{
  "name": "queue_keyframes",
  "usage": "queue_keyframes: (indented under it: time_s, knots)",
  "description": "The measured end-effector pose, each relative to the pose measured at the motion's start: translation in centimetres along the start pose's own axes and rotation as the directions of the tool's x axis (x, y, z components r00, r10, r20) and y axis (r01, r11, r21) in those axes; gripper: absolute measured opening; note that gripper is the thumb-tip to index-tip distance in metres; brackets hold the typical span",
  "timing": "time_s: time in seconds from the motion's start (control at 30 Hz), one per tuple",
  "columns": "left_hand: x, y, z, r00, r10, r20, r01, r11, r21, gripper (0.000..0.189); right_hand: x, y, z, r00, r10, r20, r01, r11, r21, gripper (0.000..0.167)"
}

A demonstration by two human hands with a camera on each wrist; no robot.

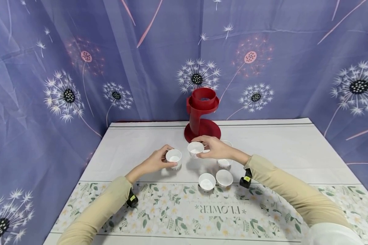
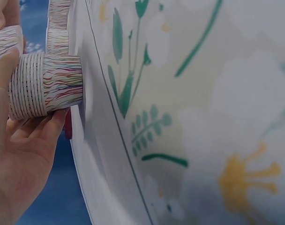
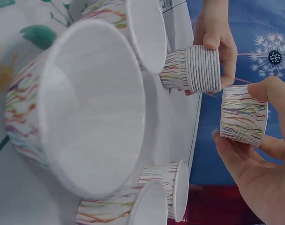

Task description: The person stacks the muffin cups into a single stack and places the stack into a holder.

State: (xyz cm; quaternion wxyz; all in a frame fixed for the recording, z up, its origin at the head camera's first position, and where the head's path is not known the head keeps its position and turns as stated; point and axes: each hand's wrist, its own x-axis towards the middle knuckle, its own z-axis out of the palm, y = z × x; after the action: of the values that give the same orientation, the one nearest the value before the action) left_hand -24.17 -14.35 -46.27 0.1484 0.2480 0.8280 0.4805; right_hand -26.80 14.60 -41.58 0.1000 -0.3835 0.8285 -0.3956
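My left hand [image 1: 153,161] grips a stack of nested white paper baking cups [image 2: 45,85], their rims in close layers and their sides printed with colored wavy lines. To its right, my right hand [image 1: 218,149] pinches a single paper baking cup [image 3: 244,114] between thumb and fingers, apart from the stack. Both are held mouth up. Several loose cups of the same kind stand on the table. Two of them, a front left cup [image 1: 207,182] and a front right cup [image 1: 224,178], sit side by side; others lie partly hidden below my right hand and wrist.
A red stand [image 1: 209,128] with a round base and a ring-shaped top [image 1: 203,98] is at the back, just beyond my right hand. The table [image 1: 135,143] has a white cover with a floral band. Purple dandelion-print curtains [image 1: 159,68] enclose its back and sides.
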Motion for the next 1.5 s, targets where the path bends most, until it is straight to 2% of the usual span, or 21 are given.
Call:
queue_keyframes:
  time_s: [0.27, 0.43, 0.63, 0.8, 1.13, 1.5]
  knots:
    - [0.1, -0.7, 0.0, 1.0, 0.015, -0.025, -0.014, 1.0, 0.015, 0.054, 0.8, -0.7, 0.5, 0.999, 0.024, 0.037, -0.023, 0.999, -0.023, 0.051]
    - [-0.1, -0.8, 0.0, 0.999, 0.02, -0.035, -0.018, 0.999, 0.049, 0.062, 1.1, -1.0, 0.9, 0.998, 0.033, 0.051, -0.033, 0.999, -0.009, 0.049]
    - [-0.1, -0.7, 0.1, 0.999, 0.048, -0.025, -0.048, 0.999, 0.0, 0.063, 1.6, -1.3, 1.2, 0.998, 0.012, 0.063, -0.01, 1.0, -0.029, 0.052]
    - [0.1, -1.4, 0.2, 0.999, 0.044, -0.03, -0.044, 0.999, -0.01, 0.059, 1.9, -1.7, 1.4, 0.998, 0.002, 0.064, 0.001, 0.999, -0.045, 0.053]
    - [0.0, -1.1, 0.1, 0.999, 0.028, -0.033, -0.03, 0.999, -0.045, 0.063, 2.4, -2.1, 1.7, 0.998, 0.021, 0.061, -0.017, 0.998, -0.065, 0.053]
    - [-0.1, -1.3, 0.1, 0.999, 0.017, -0.033, -0.019, 0.999, -0.039, 0.064, 2.9, -2.3, 2.1, 0.997, -0.009, 0.071, 0.014, 0.997, -0.07, 0.056]
